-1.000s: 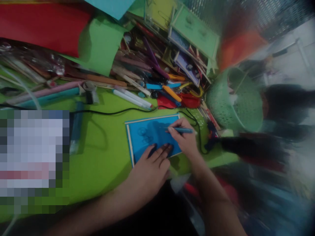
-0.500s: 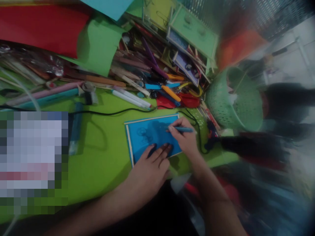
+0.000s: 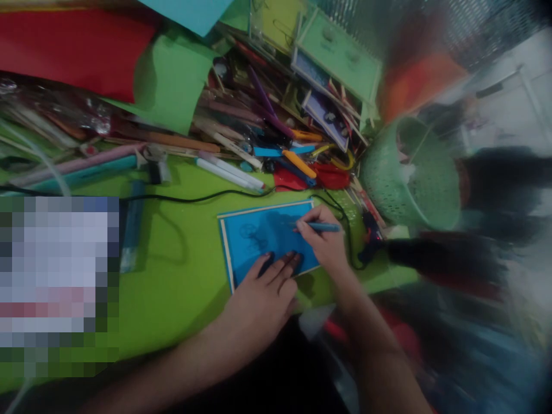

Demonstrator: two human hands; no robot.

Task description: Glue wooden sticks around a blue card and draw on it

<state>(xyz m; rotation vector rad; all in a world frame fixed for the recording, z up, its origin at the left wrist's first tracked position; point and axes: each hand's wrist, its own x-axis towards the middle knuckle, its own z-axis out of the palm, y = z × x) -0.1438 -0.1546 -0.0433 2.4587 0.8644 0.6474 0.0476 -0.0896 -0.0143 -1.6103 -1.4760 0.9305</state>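
Note:
A blue card (image 3: 276,227) framed with thin pale wooden strips lies on the green tabletop. Dark sketched lines (image 3: 253,238), with a round shape at the top, mark its left half. My left hand (image 3: 265,293) rests on the card's lower edge, fingers stretched out flat and holding nothing. Pinched in my right hand (image 3: 323,241) is a slim blue pencil (image 3: 325,227), its tip close to the card's right half. Whether the tip touches the surface I cannot tell.
A black cord (image 3: 194,199) runs behind the card to a dark glue gun (image 3: 371,244) on the right. Pens (image 3: 228,172), scissors and sticks are heaped at the back. A green basket (image 3: 388,172) stands back right. Pixelation hides something at left.

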